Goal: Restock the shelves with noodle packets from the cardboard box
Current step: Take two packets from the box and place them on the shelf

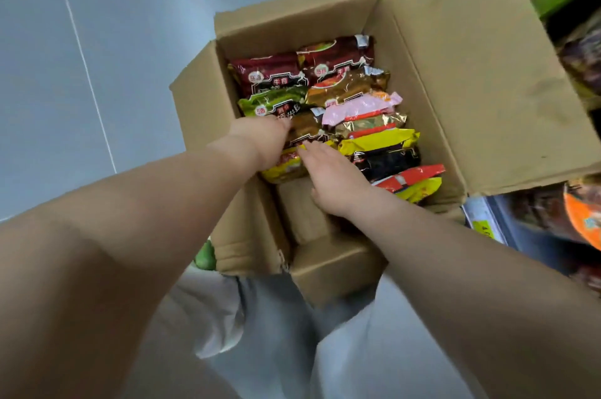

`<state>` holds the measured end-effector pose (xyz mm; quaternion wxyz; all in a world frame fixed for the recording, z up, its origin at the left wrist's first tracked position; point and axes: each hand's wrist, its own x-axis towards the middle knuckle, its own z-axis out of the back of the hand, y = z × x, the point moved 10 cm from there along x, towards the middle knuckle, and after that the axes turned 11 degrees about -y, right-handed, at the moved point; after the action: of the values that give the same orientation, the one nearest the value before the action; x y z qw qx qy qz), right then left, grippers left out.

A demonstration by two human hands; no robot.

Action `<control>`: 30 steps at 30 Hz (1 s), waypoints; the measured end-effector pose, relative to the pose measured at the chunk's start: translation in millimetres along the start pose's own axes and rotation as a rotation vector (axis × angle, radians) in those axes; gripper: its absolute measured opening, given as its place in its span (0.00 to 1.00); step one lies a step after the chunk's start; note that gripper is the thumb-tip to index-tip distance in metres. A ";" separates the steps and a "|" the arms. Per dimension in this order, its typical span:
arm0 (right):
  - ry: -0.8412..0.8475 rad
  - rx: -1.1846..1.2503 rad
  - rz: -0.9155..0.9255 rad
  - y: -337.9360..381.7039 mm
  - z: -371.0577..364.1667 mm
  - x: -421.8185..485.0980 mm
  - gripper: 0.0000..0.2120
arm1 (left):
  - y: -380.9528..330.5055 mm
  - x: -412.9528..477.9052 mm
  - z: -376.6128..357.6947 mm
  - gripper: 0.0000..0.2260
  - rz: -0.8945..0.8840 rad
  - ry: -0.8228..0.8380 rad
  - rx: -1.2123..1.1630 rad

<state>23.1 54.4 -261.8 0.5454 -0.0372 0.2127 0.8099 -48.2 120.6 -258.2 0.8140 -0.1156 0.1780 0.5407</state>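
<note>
Inside the cardboard box (422, 89), my left hand (260, 141) meets a brown packet (304, 127); I cannot tell if it grips. My right hand (335, 177) rests straight fingers (307, 150) on a yellow packet (283, 170).

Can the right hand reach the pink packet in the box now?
Probably yes: the pink packet lies uncovered on top, the box flaps stand open, and the right hand is close by.

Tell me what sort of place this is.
Likely a grocery shop aisle: stocked shelves with a yellow price label on the right, and an open cardboard box holding assorted noodle packets.
</note>
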 end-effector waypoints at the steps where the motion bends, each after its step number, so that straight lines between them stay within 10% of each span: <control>1: -0.010 -0.047 0.020 2.4 -2.2 -0.3 0.33 | 1.4 3.0 -0.2 0.22 0.014 -0.006 -0.010; 6: -0.111 -0.338 0.028 7.6 -17.6 8.9 0.31 | 3.8 24.6 -11.3 0.22 0.011 -0.003 -0.039; 10: -0.213 -0.442 0.062 10.5 -18.7 17.4 0.11 | -2.8 37.5 -25.5 0.28 0.020 0.024 0.023; 20: -0.357 -0.187 0.263 7.9 -5.0 4.9 0.11 | -11.0 45.4 -32.6 0.25 0.094 -0.048 0.045; 30: -0.248 -0.052 0.063 7.7 69.6 2.1 0.15 | 11.9 19.0 57.0 0.23 0.133 -0.061 -0.187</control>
<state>27.3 80.6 -196.9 0.5407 0.0558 0.1237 0.8302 -43.1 162.9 -214.2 0.7671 -0.1624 0.1094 0.6109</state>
